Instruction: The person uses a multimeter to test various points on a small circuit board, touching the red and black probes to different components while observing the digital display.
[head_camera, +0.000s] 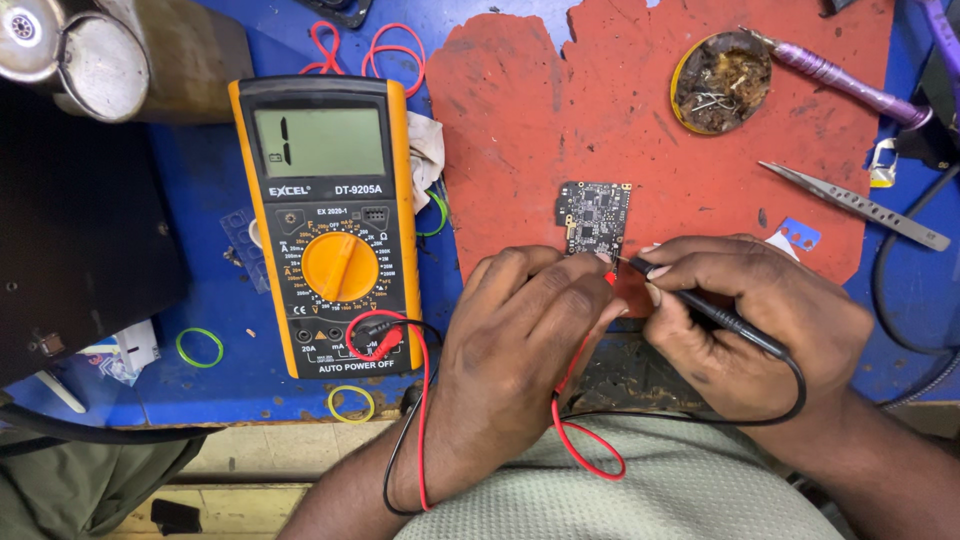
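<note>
A small black circuit board (594, 216) lies on a worn red mat (640, 110). My left hand (525, 335) grips a red test probe (609, 277), mostly hidden under its fingers, its tip at the board's lower edge. My right hand (755, 320) pinches a black test probe (715, 315), tip touching the board's lower right corner. Red and black leads (425, 400) run from a yellow-cased digital multimeter (327, 225) at the left to both probes.
Metal tweezers (855, 205) lie on the mat's right side. A round tin of brass cleaning wool (722, 82) and a purple-handled tool (850, 82) sit at the top right. Rubber bands (200, 347) lie on the blue bench (215, 200). A metal cylinder (100, 60) stands top left.
</note>
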